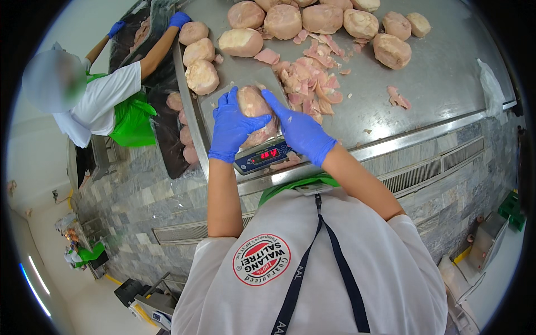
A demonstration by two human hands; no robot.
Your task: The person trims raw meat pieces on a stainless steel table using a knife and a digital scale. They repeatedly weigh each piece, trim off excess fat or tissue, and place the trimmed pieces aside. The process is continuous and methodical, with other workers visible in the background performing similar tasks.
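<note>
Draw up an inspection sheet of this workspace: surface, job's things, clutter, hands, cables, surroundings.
Surface: grey metal table, raised rim.
Job's things: pale pink rounded meat piece on a blue-fronted digital scale, red display lit; other rounded pale meat pieces nearby.
Clutter: pink meat scraps; crumpled translucent plastic at the right edge.
Hands: left hand and right hand, blue-gloved, flank the meat piece.
Cables: nothing seen around the scale.
Surroundings: co-worker in green apron; grey tiled floor.

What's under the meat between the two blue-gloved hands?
A digital scale, its lit red display visible. The surface directly beneath the meat is covered.
</note>
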